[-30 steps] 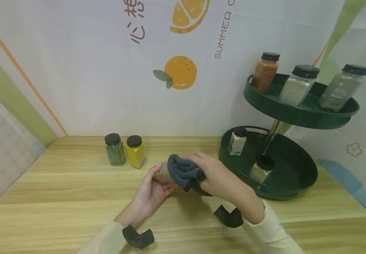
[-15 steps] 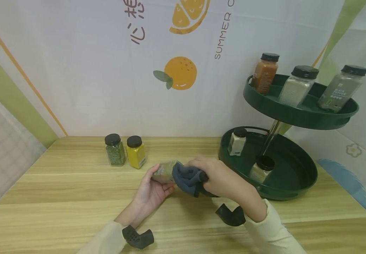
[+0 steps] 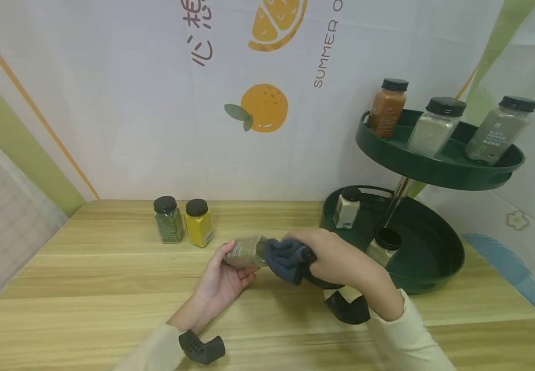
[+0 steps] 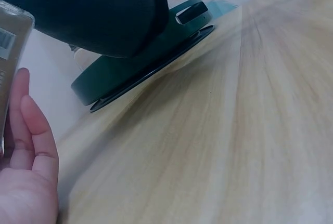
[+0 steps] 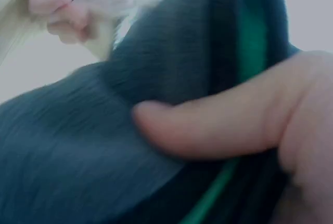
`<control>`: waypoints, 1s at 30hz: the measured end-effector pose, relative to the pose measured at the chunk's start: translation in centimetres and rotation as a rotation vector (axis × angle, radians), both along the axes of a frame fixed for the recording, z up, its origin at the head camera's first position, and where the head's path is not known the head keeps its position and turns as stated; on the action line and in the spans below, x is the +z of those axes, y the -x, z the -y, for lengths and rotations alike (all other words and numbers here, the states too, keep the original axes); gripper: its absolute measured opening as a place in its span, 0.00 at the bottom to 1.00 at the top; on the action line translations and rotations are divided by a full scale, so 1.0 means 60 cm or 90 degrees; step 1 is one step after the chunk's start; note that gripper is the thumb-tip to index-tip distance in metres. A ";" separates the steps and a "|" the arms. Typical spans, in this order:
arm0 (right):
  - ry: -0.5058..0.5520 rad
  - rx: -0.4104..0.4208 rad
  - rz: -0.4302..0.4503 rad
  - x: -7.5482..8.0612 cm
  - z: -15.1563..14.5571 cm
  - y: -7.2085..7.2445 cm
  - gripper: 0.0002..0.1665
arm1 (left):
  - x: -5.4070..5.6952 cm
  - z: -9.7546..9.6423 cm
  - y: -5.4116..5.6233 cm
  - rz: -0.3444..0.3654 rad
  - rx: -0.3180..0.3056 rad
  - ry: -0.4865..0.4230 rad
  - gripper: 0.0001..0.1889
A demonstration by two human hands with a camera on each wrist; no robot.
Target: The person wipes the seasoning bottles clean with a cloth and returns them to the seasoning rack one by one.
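Observation:
My left hand [image 3: 218,286] grips a spice jar [image 3: 245,252] that lies tilted on its side above the table, its cap end hidden at the right. A folded dark blue cloth [image 3: 287,262] touches or overlaps that right end. My right hand [image 3: 339,257] holds the cloth bunched, and its thumb [image 5: 208,128] presses on the fabric in the right wrist view. In the left wrist view, only an edge of the jar [image 4: 10,52] shows beside the left fingers, with the cloth [image 4: 109,18] hanging past it.
A two-tier green rack stands at the right. Its upper tray [image 3: 439,167] carries three jars; its lower tray [image 3: 427,257] has a small jar [image 3: 346,208] and another jar [image 3: 382,247]. Near the wall stand a green-herb jar [image 3: 169,221] and a yellow jar [image 3: 199,224].
My right hand has slid the cloth to the right along the jar, so more of the jar's side shows. The left hand has stayed almost still.

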State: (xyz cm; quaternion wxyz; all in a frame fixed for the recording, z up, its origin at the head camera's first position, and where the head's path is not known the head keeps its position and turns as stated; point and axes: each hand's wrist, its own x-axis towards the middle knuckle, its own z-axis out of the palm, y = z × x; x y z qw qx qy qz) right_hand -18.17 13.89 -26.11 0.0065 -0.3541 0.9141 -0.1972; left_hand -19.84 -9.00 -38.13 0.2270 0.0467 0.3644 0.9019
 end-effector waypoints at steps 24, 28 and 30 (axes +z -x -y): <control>0.030 0.026 0.021 -0.018 0.013 0.005 0.28 | 0.000 0.001 0.000 0.003 0.024 -0.004 0.18; -0.010 0.002 0.034 -0.015 0.003 0.008 0.30 | 0.001 0.001 0.000 0.005 0.015 0.000 0.19; -0.026 -0.020 0.030 -0.011 0.000 0.007 0.31 | 0.002 0.001 0.000 0.004 0.009 0.002 0.19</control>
